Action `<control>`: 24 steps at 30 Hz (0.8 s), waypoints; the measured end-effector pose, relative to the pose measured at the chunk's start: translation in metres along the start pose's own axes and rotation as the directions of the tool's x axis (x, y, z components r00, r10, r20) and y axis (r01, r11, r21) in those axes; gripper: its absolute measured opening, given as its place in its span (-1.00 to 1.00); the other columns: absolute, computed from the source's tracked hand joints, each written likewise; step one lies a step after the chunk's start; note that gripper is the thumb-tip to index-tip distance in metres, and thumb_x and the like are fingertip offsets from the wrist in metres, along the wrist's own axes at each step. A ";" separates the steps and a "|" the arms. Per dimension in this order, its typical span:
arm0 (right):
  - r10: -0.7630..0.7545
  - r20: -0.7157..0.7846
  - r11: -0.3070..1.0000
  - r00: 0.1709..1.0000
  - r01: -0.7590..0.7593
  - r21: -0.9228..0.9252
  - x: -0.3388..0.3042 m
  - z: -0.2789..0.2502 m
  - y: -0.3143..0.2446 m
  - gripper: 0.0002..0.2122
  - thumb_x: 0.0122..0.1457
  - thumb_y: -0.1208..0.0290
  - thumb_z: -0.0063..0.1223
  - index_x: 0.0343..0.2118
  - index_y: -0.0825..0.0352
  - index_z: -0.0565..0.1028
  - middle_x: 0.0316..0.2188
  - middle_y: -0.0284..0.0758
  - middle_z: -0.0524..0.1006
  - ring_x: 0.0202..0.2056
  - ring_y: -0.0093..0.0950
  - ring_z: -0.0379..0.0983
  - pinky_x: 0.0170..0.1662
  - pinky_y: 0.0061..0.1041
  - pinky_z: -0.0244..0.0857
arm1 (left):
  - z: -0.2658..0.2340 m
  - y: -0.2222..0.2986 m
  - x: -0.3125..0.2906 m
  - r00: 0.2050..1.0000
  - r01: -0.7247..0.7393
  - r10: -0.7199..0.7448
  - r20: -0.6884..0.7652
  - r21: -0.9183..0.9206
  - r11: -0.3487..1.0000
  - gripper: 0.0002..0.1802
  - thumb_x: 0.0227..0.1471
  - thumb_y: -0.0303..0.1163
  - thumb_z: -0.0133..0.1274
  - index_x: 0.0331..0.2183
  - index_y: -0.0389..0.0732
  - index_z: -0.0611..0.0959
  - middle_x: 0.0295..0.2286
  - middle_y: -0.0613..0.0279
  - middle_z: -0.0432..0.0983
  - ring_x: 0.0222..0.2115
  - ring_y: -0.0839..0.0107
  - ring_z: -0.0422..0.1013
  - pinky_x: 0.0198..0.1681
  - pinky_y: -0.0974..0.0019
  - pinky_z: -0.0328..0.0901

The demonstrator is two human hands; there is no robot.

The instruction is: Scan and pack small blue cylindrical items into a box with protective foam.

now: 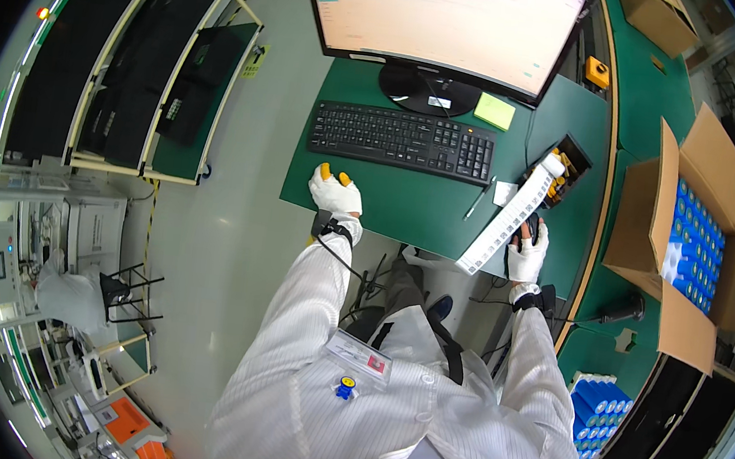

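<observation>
My left hand point(336, 193), in a white glove with yellow fingertips, rests at the left front edge of the green desk point(406, 205). Its fingers are curled in, and I see nothing in them. My right hand point(528, 254), also white-gloved, lies over a black computer mouse point(526, 231) at the desk's right, mostly hidden by the hand. Beside it a long strip of white labels point(509, 224) trails from a small black box point(576, 166) of yellow items. The black keyboard point(402, 141) sits ahead of both hands, below the lit monitor point(443, 18).
A pen point(479, 198) and a yellow-green sticky-note pad point(494, 111) lie on the desk. To the right, an open cardboard box point(640, 218) holds blue cylinders; more blue cylinders point(599, 413) stand nearer. A black handheld scanner point(623, 308) lies between them. At left stands a shelf rack point(198, 180).
</observation>
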State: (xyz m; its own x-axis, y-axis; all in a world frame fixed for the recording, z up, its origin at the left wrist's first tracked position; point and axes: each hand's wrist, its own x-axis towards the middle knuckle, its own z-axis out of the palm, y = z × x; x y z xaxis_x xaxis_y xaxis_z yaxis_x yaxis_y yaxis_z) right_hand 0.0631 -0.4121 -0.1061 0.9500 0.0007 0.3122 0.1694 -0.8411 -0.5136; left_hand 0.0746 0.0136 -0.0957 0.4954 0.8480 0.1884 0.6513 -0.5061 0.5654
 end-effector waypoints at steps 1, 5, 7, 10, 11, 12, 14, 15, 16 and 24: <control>-0.033 -0.024 0.999 0.999 0.032 -0.023 -0.001 0.001 0.001 -0.45 -0.06 0.62 0.23 0.05 0.03 0.51 0.19 -0.06 0.29 0.16 -0.03 0.28 0.19 -0.25 0.24 | 0.000 -0.001 -0.002 0.998 -0.059 0.059 -0.015 0.034 0.998 -0.51 -0.09 -0.40 0.17 -0.06 -0.30 0.51 -0.16 0.00 0.46 -0.09 0.05 0.39 0.06 0.15 0.30; -0.036 -0.039 0.998 0.999 0.034 -0.058 0.000 0.002 0.005 -0.44 -0.07 0.62 0.22 0.06 0.03 0.49 0.18 -0.03 0.29 0.14 0.00 0.29 0.17 -0.21 0.25 | 0.001 0.000 0.003 0.994 -0.107 0.106 0.019 0.066 0.992 -0.48 -0.10 -0.33 0.17 -0.05 -0.32 0.52 -0.13 0.03 0.48 -0.09 0.07 0.38 0.08 0.14 0.27; -0.058 -0.059 0.997 0.997 0.055 -0.058 0.000 0.003 0.004 -0.41 -0.08 0.63 0.22 0.08 0.00 0.48 0.18 -0.03 0.30 0.13 0.00 0.29 0.16 -0.21 0.26 | 0.002 -0.002 0.003 0.995 -0.096 0.095 0.022 0.070 0.993 -0.47 -0.10 -0.32 0.18 -0.05 -0.31 0.52 -0.13 0.04 0.47 -0.09 0.07 0.38 0.08 0.14 0.27; -0.070 -0.082 0.997 0.994 0.067 -0.048 -0.001 0.003 0.004 -0.40 -0.08 0.63 0.22 0.09 -0.02 0.48 0.17 -0.03 0.31 0.13 -0.01 0.29 0.16 -0.21 0.26 | 0.007 -0.007 0.003 0.994 -0.098 0.101 -0.044 0.068 0.993 -0.47 -0.12 -0.32 0.22 -0.07 -0.29 0.52 -0.13 0.05 0.47 -0.09 0.08 0.39 0.09 0.16 0.27; -0.067 -0.090 0.997 0.994 0.064 -0.041 -0.002 0.003 0.004 -0.40 -0.08 0.62 0.22 0.09 -0.03 0.48 0.16 -0.04 0.31 0.13 -0.01 0.30 0.15 -0.21 0.27 | 0.008 -0.008 0.003 0.991 -0.123 0.128 -0.050 0.081 0.989 -0.47 -0.13 -0.33 0.23 -0.07 -0.28 0.53 -0.13 0.06 0.46 -0.08 0.09 0.39 0.09 0.16 0.27; -0.068 -0.092 0.997 0.993 0.065 -0.041 -0.003 0.002 0.004 -0.40 -0.08 0.62 0.22 0.09 -0.03 0.48 0.16 -0.04 0.31 0.13 -0.01 0.30 0.15 -0.21 0.27 | 0.010 -0.009 0.004 0.986 -0.149 0.154 -0.056 0.095 0.984 -0.47 -0.14 -0.33 0.24 -0.07 -0.26 0.53 -0.14 0.06 0.46 -0.08 0.09 0.39 0.10 0.17 0.26; -0.094 -0.065 0.995 0.993 0.091 -0.050 -0.002 0.001 0.002 -0.40 -0.08 0.61 0.22 0.09 -0.03 0.48 0.15 -0.04 0.32 0.12 -0.02 0.30 0.14 -0.21 0.27 | 0.012 -0.014 0.005 0.989 -0.128 0.134 -0.066 0.092 0.988 -0.47 -0.14 -0.35 0.24 -0.07 -0.25 0.53 -0.14 0.06 0.46 -0.07 0.10 0.39 0.09 0.17 0.27; -0.099 -0.065 0.994 0.993 0.096 -0.046 -0.001 0.001 0.000 -0.40 -0.08 0.61 0.22 0.09 -0.03 0.48 0.15 -0.04 0.32 0.12 -0.02 0.30 0.14 -0.21 0.27 | 0.013 -0.016 0.006 0.991 -0.109 0.116 -0.074 0.090 0.990 -0.47 -0.15 -0.37 0.24 -0.07 -0.23 0.53 -0.15 0.05 0.46 -0.07 0.10 0.38 0.09 0.17 0.27; -0.091 -0.063 0.995 0.994 0.088 -0.051 -0.002 0.001 -0.002 -0.40 -0.08 0.61 0.22 0.09 -0.04 0.47 0.14 -0.05 0.33 0.11 -0.02 0.31 0.14 -0.21 0.27 | 0.013 -0.015 0.005 0.991 -0.106 0.113 -0.076 0.089 0.990 -0.47 -0.15 -0.37 0.24 -0.07 -0.23 0.53 -0.15 0.05 0.46 -0.07 0.10 0.38 0.09 0.17 0.27; -0.051 -0.051 0.996 0.997 0.048 -0.072 -0.004 -0.003 -0.002 -0.39 -0.09 0.63 0.21 0.09 -0.03 0.48 0.15 -0.06 0.32 0.11 -0.03 0.30 0.14 -0.21 0.27 | 0.005 -0.003 -0.001 0.994 -0.086 0.086 -0.064 0.016 0.996 -0.52 -0.14 -0.36 0.20 -0.11 -0.26 0.54 -0.17 0.01 0.48 -0.15 0.03 0.42 0.02 0.12 0.32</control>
State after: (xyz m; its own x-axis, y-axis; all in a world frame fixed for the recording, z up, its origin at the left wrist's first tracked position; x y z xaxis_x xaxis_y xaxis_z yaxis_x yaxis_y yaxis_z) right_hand 0.0578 -0.4125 -0.1039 0.9254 0.0161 0.3787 0.1952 -0.8768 -0.4395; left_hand 0.0747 0.0140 -0.1015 0.5118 0.8095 0.2879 0.6156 -0.5793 0.5343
